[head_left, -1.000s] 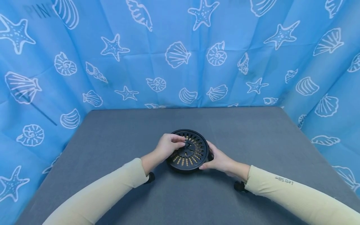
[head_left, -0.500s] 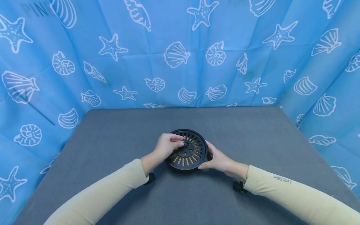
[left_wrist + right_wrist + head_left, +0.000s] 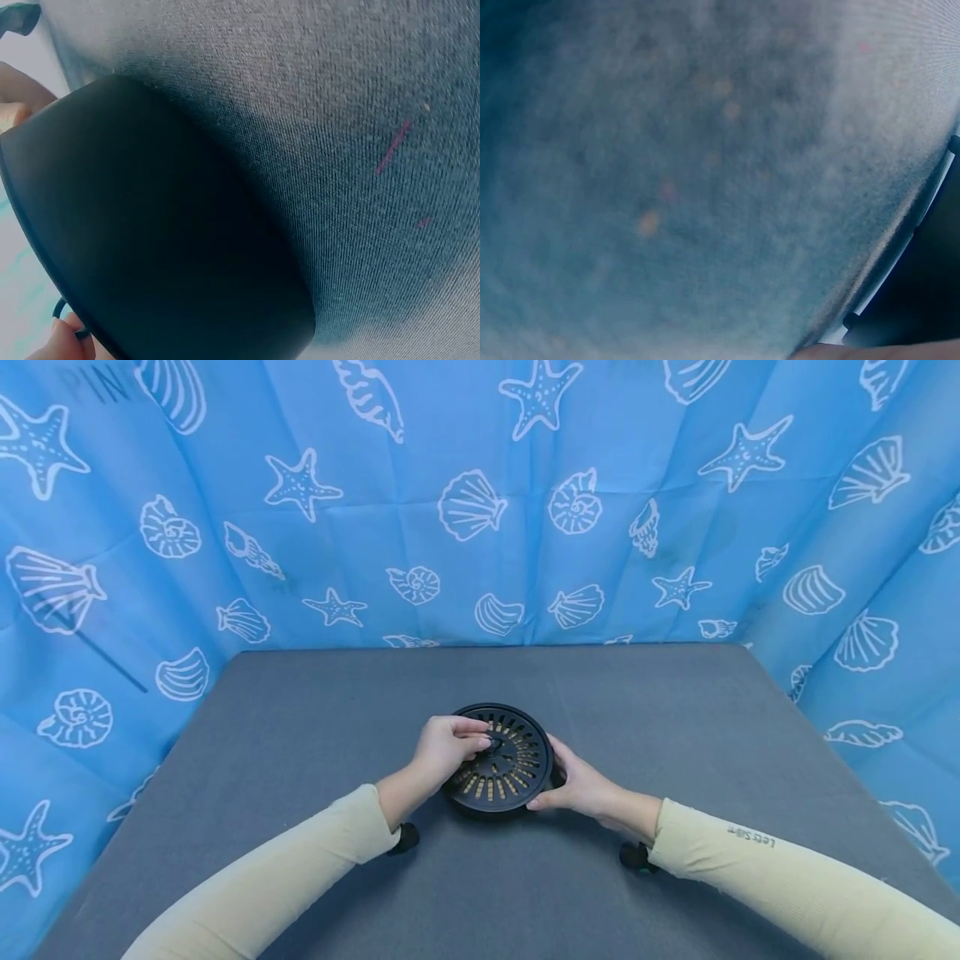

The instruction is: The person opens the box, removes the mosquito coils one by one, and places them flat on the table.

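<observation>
A round black container (image 3: 165, 225) with a slotted lid (image 3: 491, 767) stands at the middle of the table. Pale tan strips show through the slots; what they belong to is unclear. My left hand (image 3: 444, 747) reaches over the lid and pinches the small ring (image 3: 59, 306) at its centre between thumb and fingers. From the right, my right hand (image 3: 583, 787) grips the container's side, thumb near the front and fingers round behind, partly hidden. In the right wrist view only a dark part of the container and a strip of skin appear at the lower right corner.
Grey cloth covers the table (image 3: 337, 710), and its far edge meets a blue curtain (image 3: 360, 518) printed with shells and starfish. Dark wrist-worn pieces (image 3: 636, 857) show under both sleeves. Small pink marks (image 3: 393, 146) lie on the cloth.
The view has shifted slightly. Both hands keep their holds on the ring and the container's side, and the lid stays in place.
</observation>
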Demonstrator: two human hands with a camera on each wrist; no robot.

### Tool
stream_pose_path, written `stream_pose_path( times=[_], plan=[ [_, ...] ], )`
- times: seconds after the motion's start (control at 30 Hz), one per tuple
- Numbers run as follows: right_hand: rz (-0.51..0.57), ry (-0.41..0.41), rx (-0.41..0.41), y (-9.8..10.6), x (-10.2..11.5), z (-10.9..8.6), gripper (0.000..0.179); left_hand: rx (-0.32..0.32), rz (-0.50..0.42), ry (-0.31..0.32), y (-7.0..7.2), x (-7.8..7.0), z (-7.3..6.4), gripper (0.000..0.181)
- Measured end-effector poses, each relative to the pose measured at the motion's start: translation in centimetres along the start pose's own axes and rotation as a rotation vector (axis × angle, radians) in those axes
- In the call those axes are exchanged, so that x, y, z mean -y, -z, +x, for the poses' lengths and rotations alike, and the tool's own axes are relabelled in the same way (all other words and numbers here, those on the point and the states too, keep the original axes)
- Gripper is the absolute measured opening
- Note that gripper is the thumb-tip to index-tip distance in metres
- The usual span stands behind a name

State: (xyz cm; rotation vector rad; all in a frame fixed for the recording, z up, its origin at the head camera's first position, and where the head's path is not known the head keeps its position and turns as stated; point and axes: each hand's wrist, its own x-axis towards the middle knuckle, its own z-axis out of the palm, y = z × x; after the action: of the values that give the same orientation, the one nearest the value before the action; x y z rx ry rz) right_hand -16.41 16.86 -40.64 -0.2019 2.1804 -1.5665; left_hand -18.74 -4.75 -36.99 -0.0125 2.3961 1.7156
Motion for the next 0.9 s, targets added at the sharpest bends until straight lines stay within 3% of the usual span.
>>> stream_pose_path(
  times=[0.3, 0.43, 0.67, 0.9],
  plan=[
    [0.002, 0.067, 0.031, 0.2, 0.1, -0.2, 0.110, 0.003, -0.068, 0.003, 0.0, 0.0, 0.0, 0.024],
    [0.005, 0.048, 0.031, 0.2, 0.1, -0.2, 0.110, 0.001, -0.090, 0.013, 0.2, -0.3, -0.2, 0.026],
    [-0.016, 0.010, 0.022, 0.1, 0.3, -0.2, 0.109, -0.016, -0.121, 0.017, 1.3, -1.1, -0.8, 0.026],
    [-0.026, 0.033, 0.037, 0.2, 0.2, -0.4, 0.108, -0.057, -0.165, -0.008, 2.8, -0.9, -1.0, 0.027]
  ],
)
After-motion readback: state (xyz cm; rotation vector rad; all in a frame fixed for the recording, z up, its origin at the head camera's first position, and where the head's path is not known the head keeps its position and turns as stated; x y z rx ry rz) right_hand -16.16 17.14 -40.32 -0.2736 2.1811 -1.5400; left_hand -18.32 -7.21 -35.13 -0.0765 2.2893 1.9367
